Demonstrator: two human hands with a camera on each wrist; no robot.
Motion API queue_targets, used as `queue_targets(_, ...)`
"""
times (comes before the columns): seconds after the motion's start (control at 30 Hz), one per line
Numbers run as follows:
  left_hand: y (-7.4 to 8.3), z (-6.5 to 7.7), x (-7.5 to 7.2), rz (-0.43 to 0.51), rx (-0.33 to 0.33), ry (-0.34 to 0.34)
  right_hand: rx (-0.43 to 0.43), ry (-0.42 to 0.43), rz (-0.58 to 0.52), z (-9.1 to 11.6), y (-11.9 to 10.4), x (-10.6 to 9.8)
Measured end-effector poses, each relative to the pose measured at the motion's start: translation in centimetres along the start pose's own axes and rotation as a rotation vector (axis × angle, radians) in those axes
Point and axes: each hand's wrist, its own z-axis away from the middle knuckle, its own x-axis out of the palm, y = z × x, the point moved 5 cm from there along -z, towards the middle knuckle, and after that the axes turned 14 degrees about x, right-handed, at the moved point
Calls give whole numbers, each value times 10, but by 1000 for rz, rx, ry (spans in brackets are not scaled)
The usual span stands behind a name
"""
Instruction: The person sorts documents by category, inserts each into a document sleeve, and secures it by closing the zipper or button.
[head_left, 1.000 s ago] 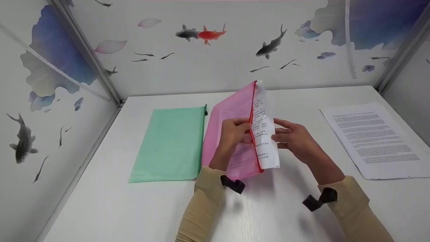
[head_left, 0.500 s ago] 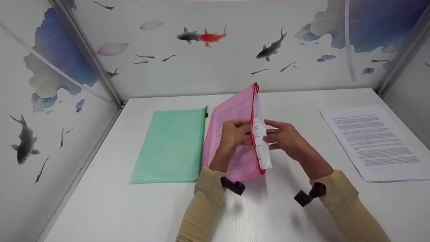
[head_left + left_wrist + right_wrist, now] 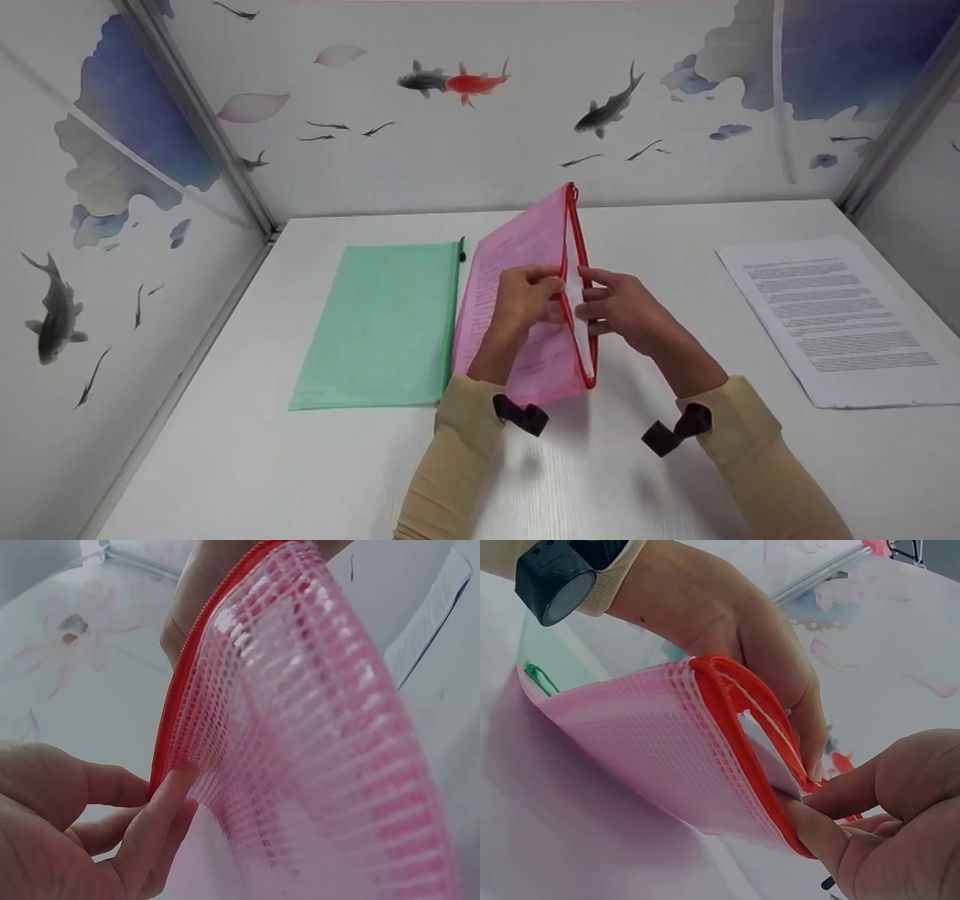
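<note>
A pink mesh zip pouch (image 3: 525,240) with a red zipper edge stands tilted on the table, its mouth facing right. My left hand (image 3: 521,300) pinches the near red edge; in the left wrist view, the fingers of the left hand (image 3: 97,817) hold that edge near the zipper. Printed paper lies inside the pouch, and its white edge (image 3: 769,757) shows in the mouth. My right hand (image 3: 622,307) is at the mouth, thumb and fingers around the paper's edge; in the right wrist view, the right hand's (image 3: 907,810) fingertips reach inside the red rim and are partly hidden.
A green zip pouch (image 3: 382,322) lies flat to the left, close against the pink one. At the right of the white table (image 3: 600,480) lies a stack of printed sheets (image 3: 840,315). Walls with painted fish (image 3: 611,105) enclose the back and sides.
The paper has slid left into the pink pouch until it no longer sticks out past the zipper. My right hand has moved left with it; the left hand has kept its hold.
</note>
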Motion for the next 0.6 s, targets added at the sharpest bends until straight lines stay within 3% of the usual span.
queue_targets(0.37,1,1,0,-31,3,-5,43,5,33,-5,6,5)
queue_targets(0.6,0,1,-2,-5,19,-19,12,-14,39,-3,6,6)
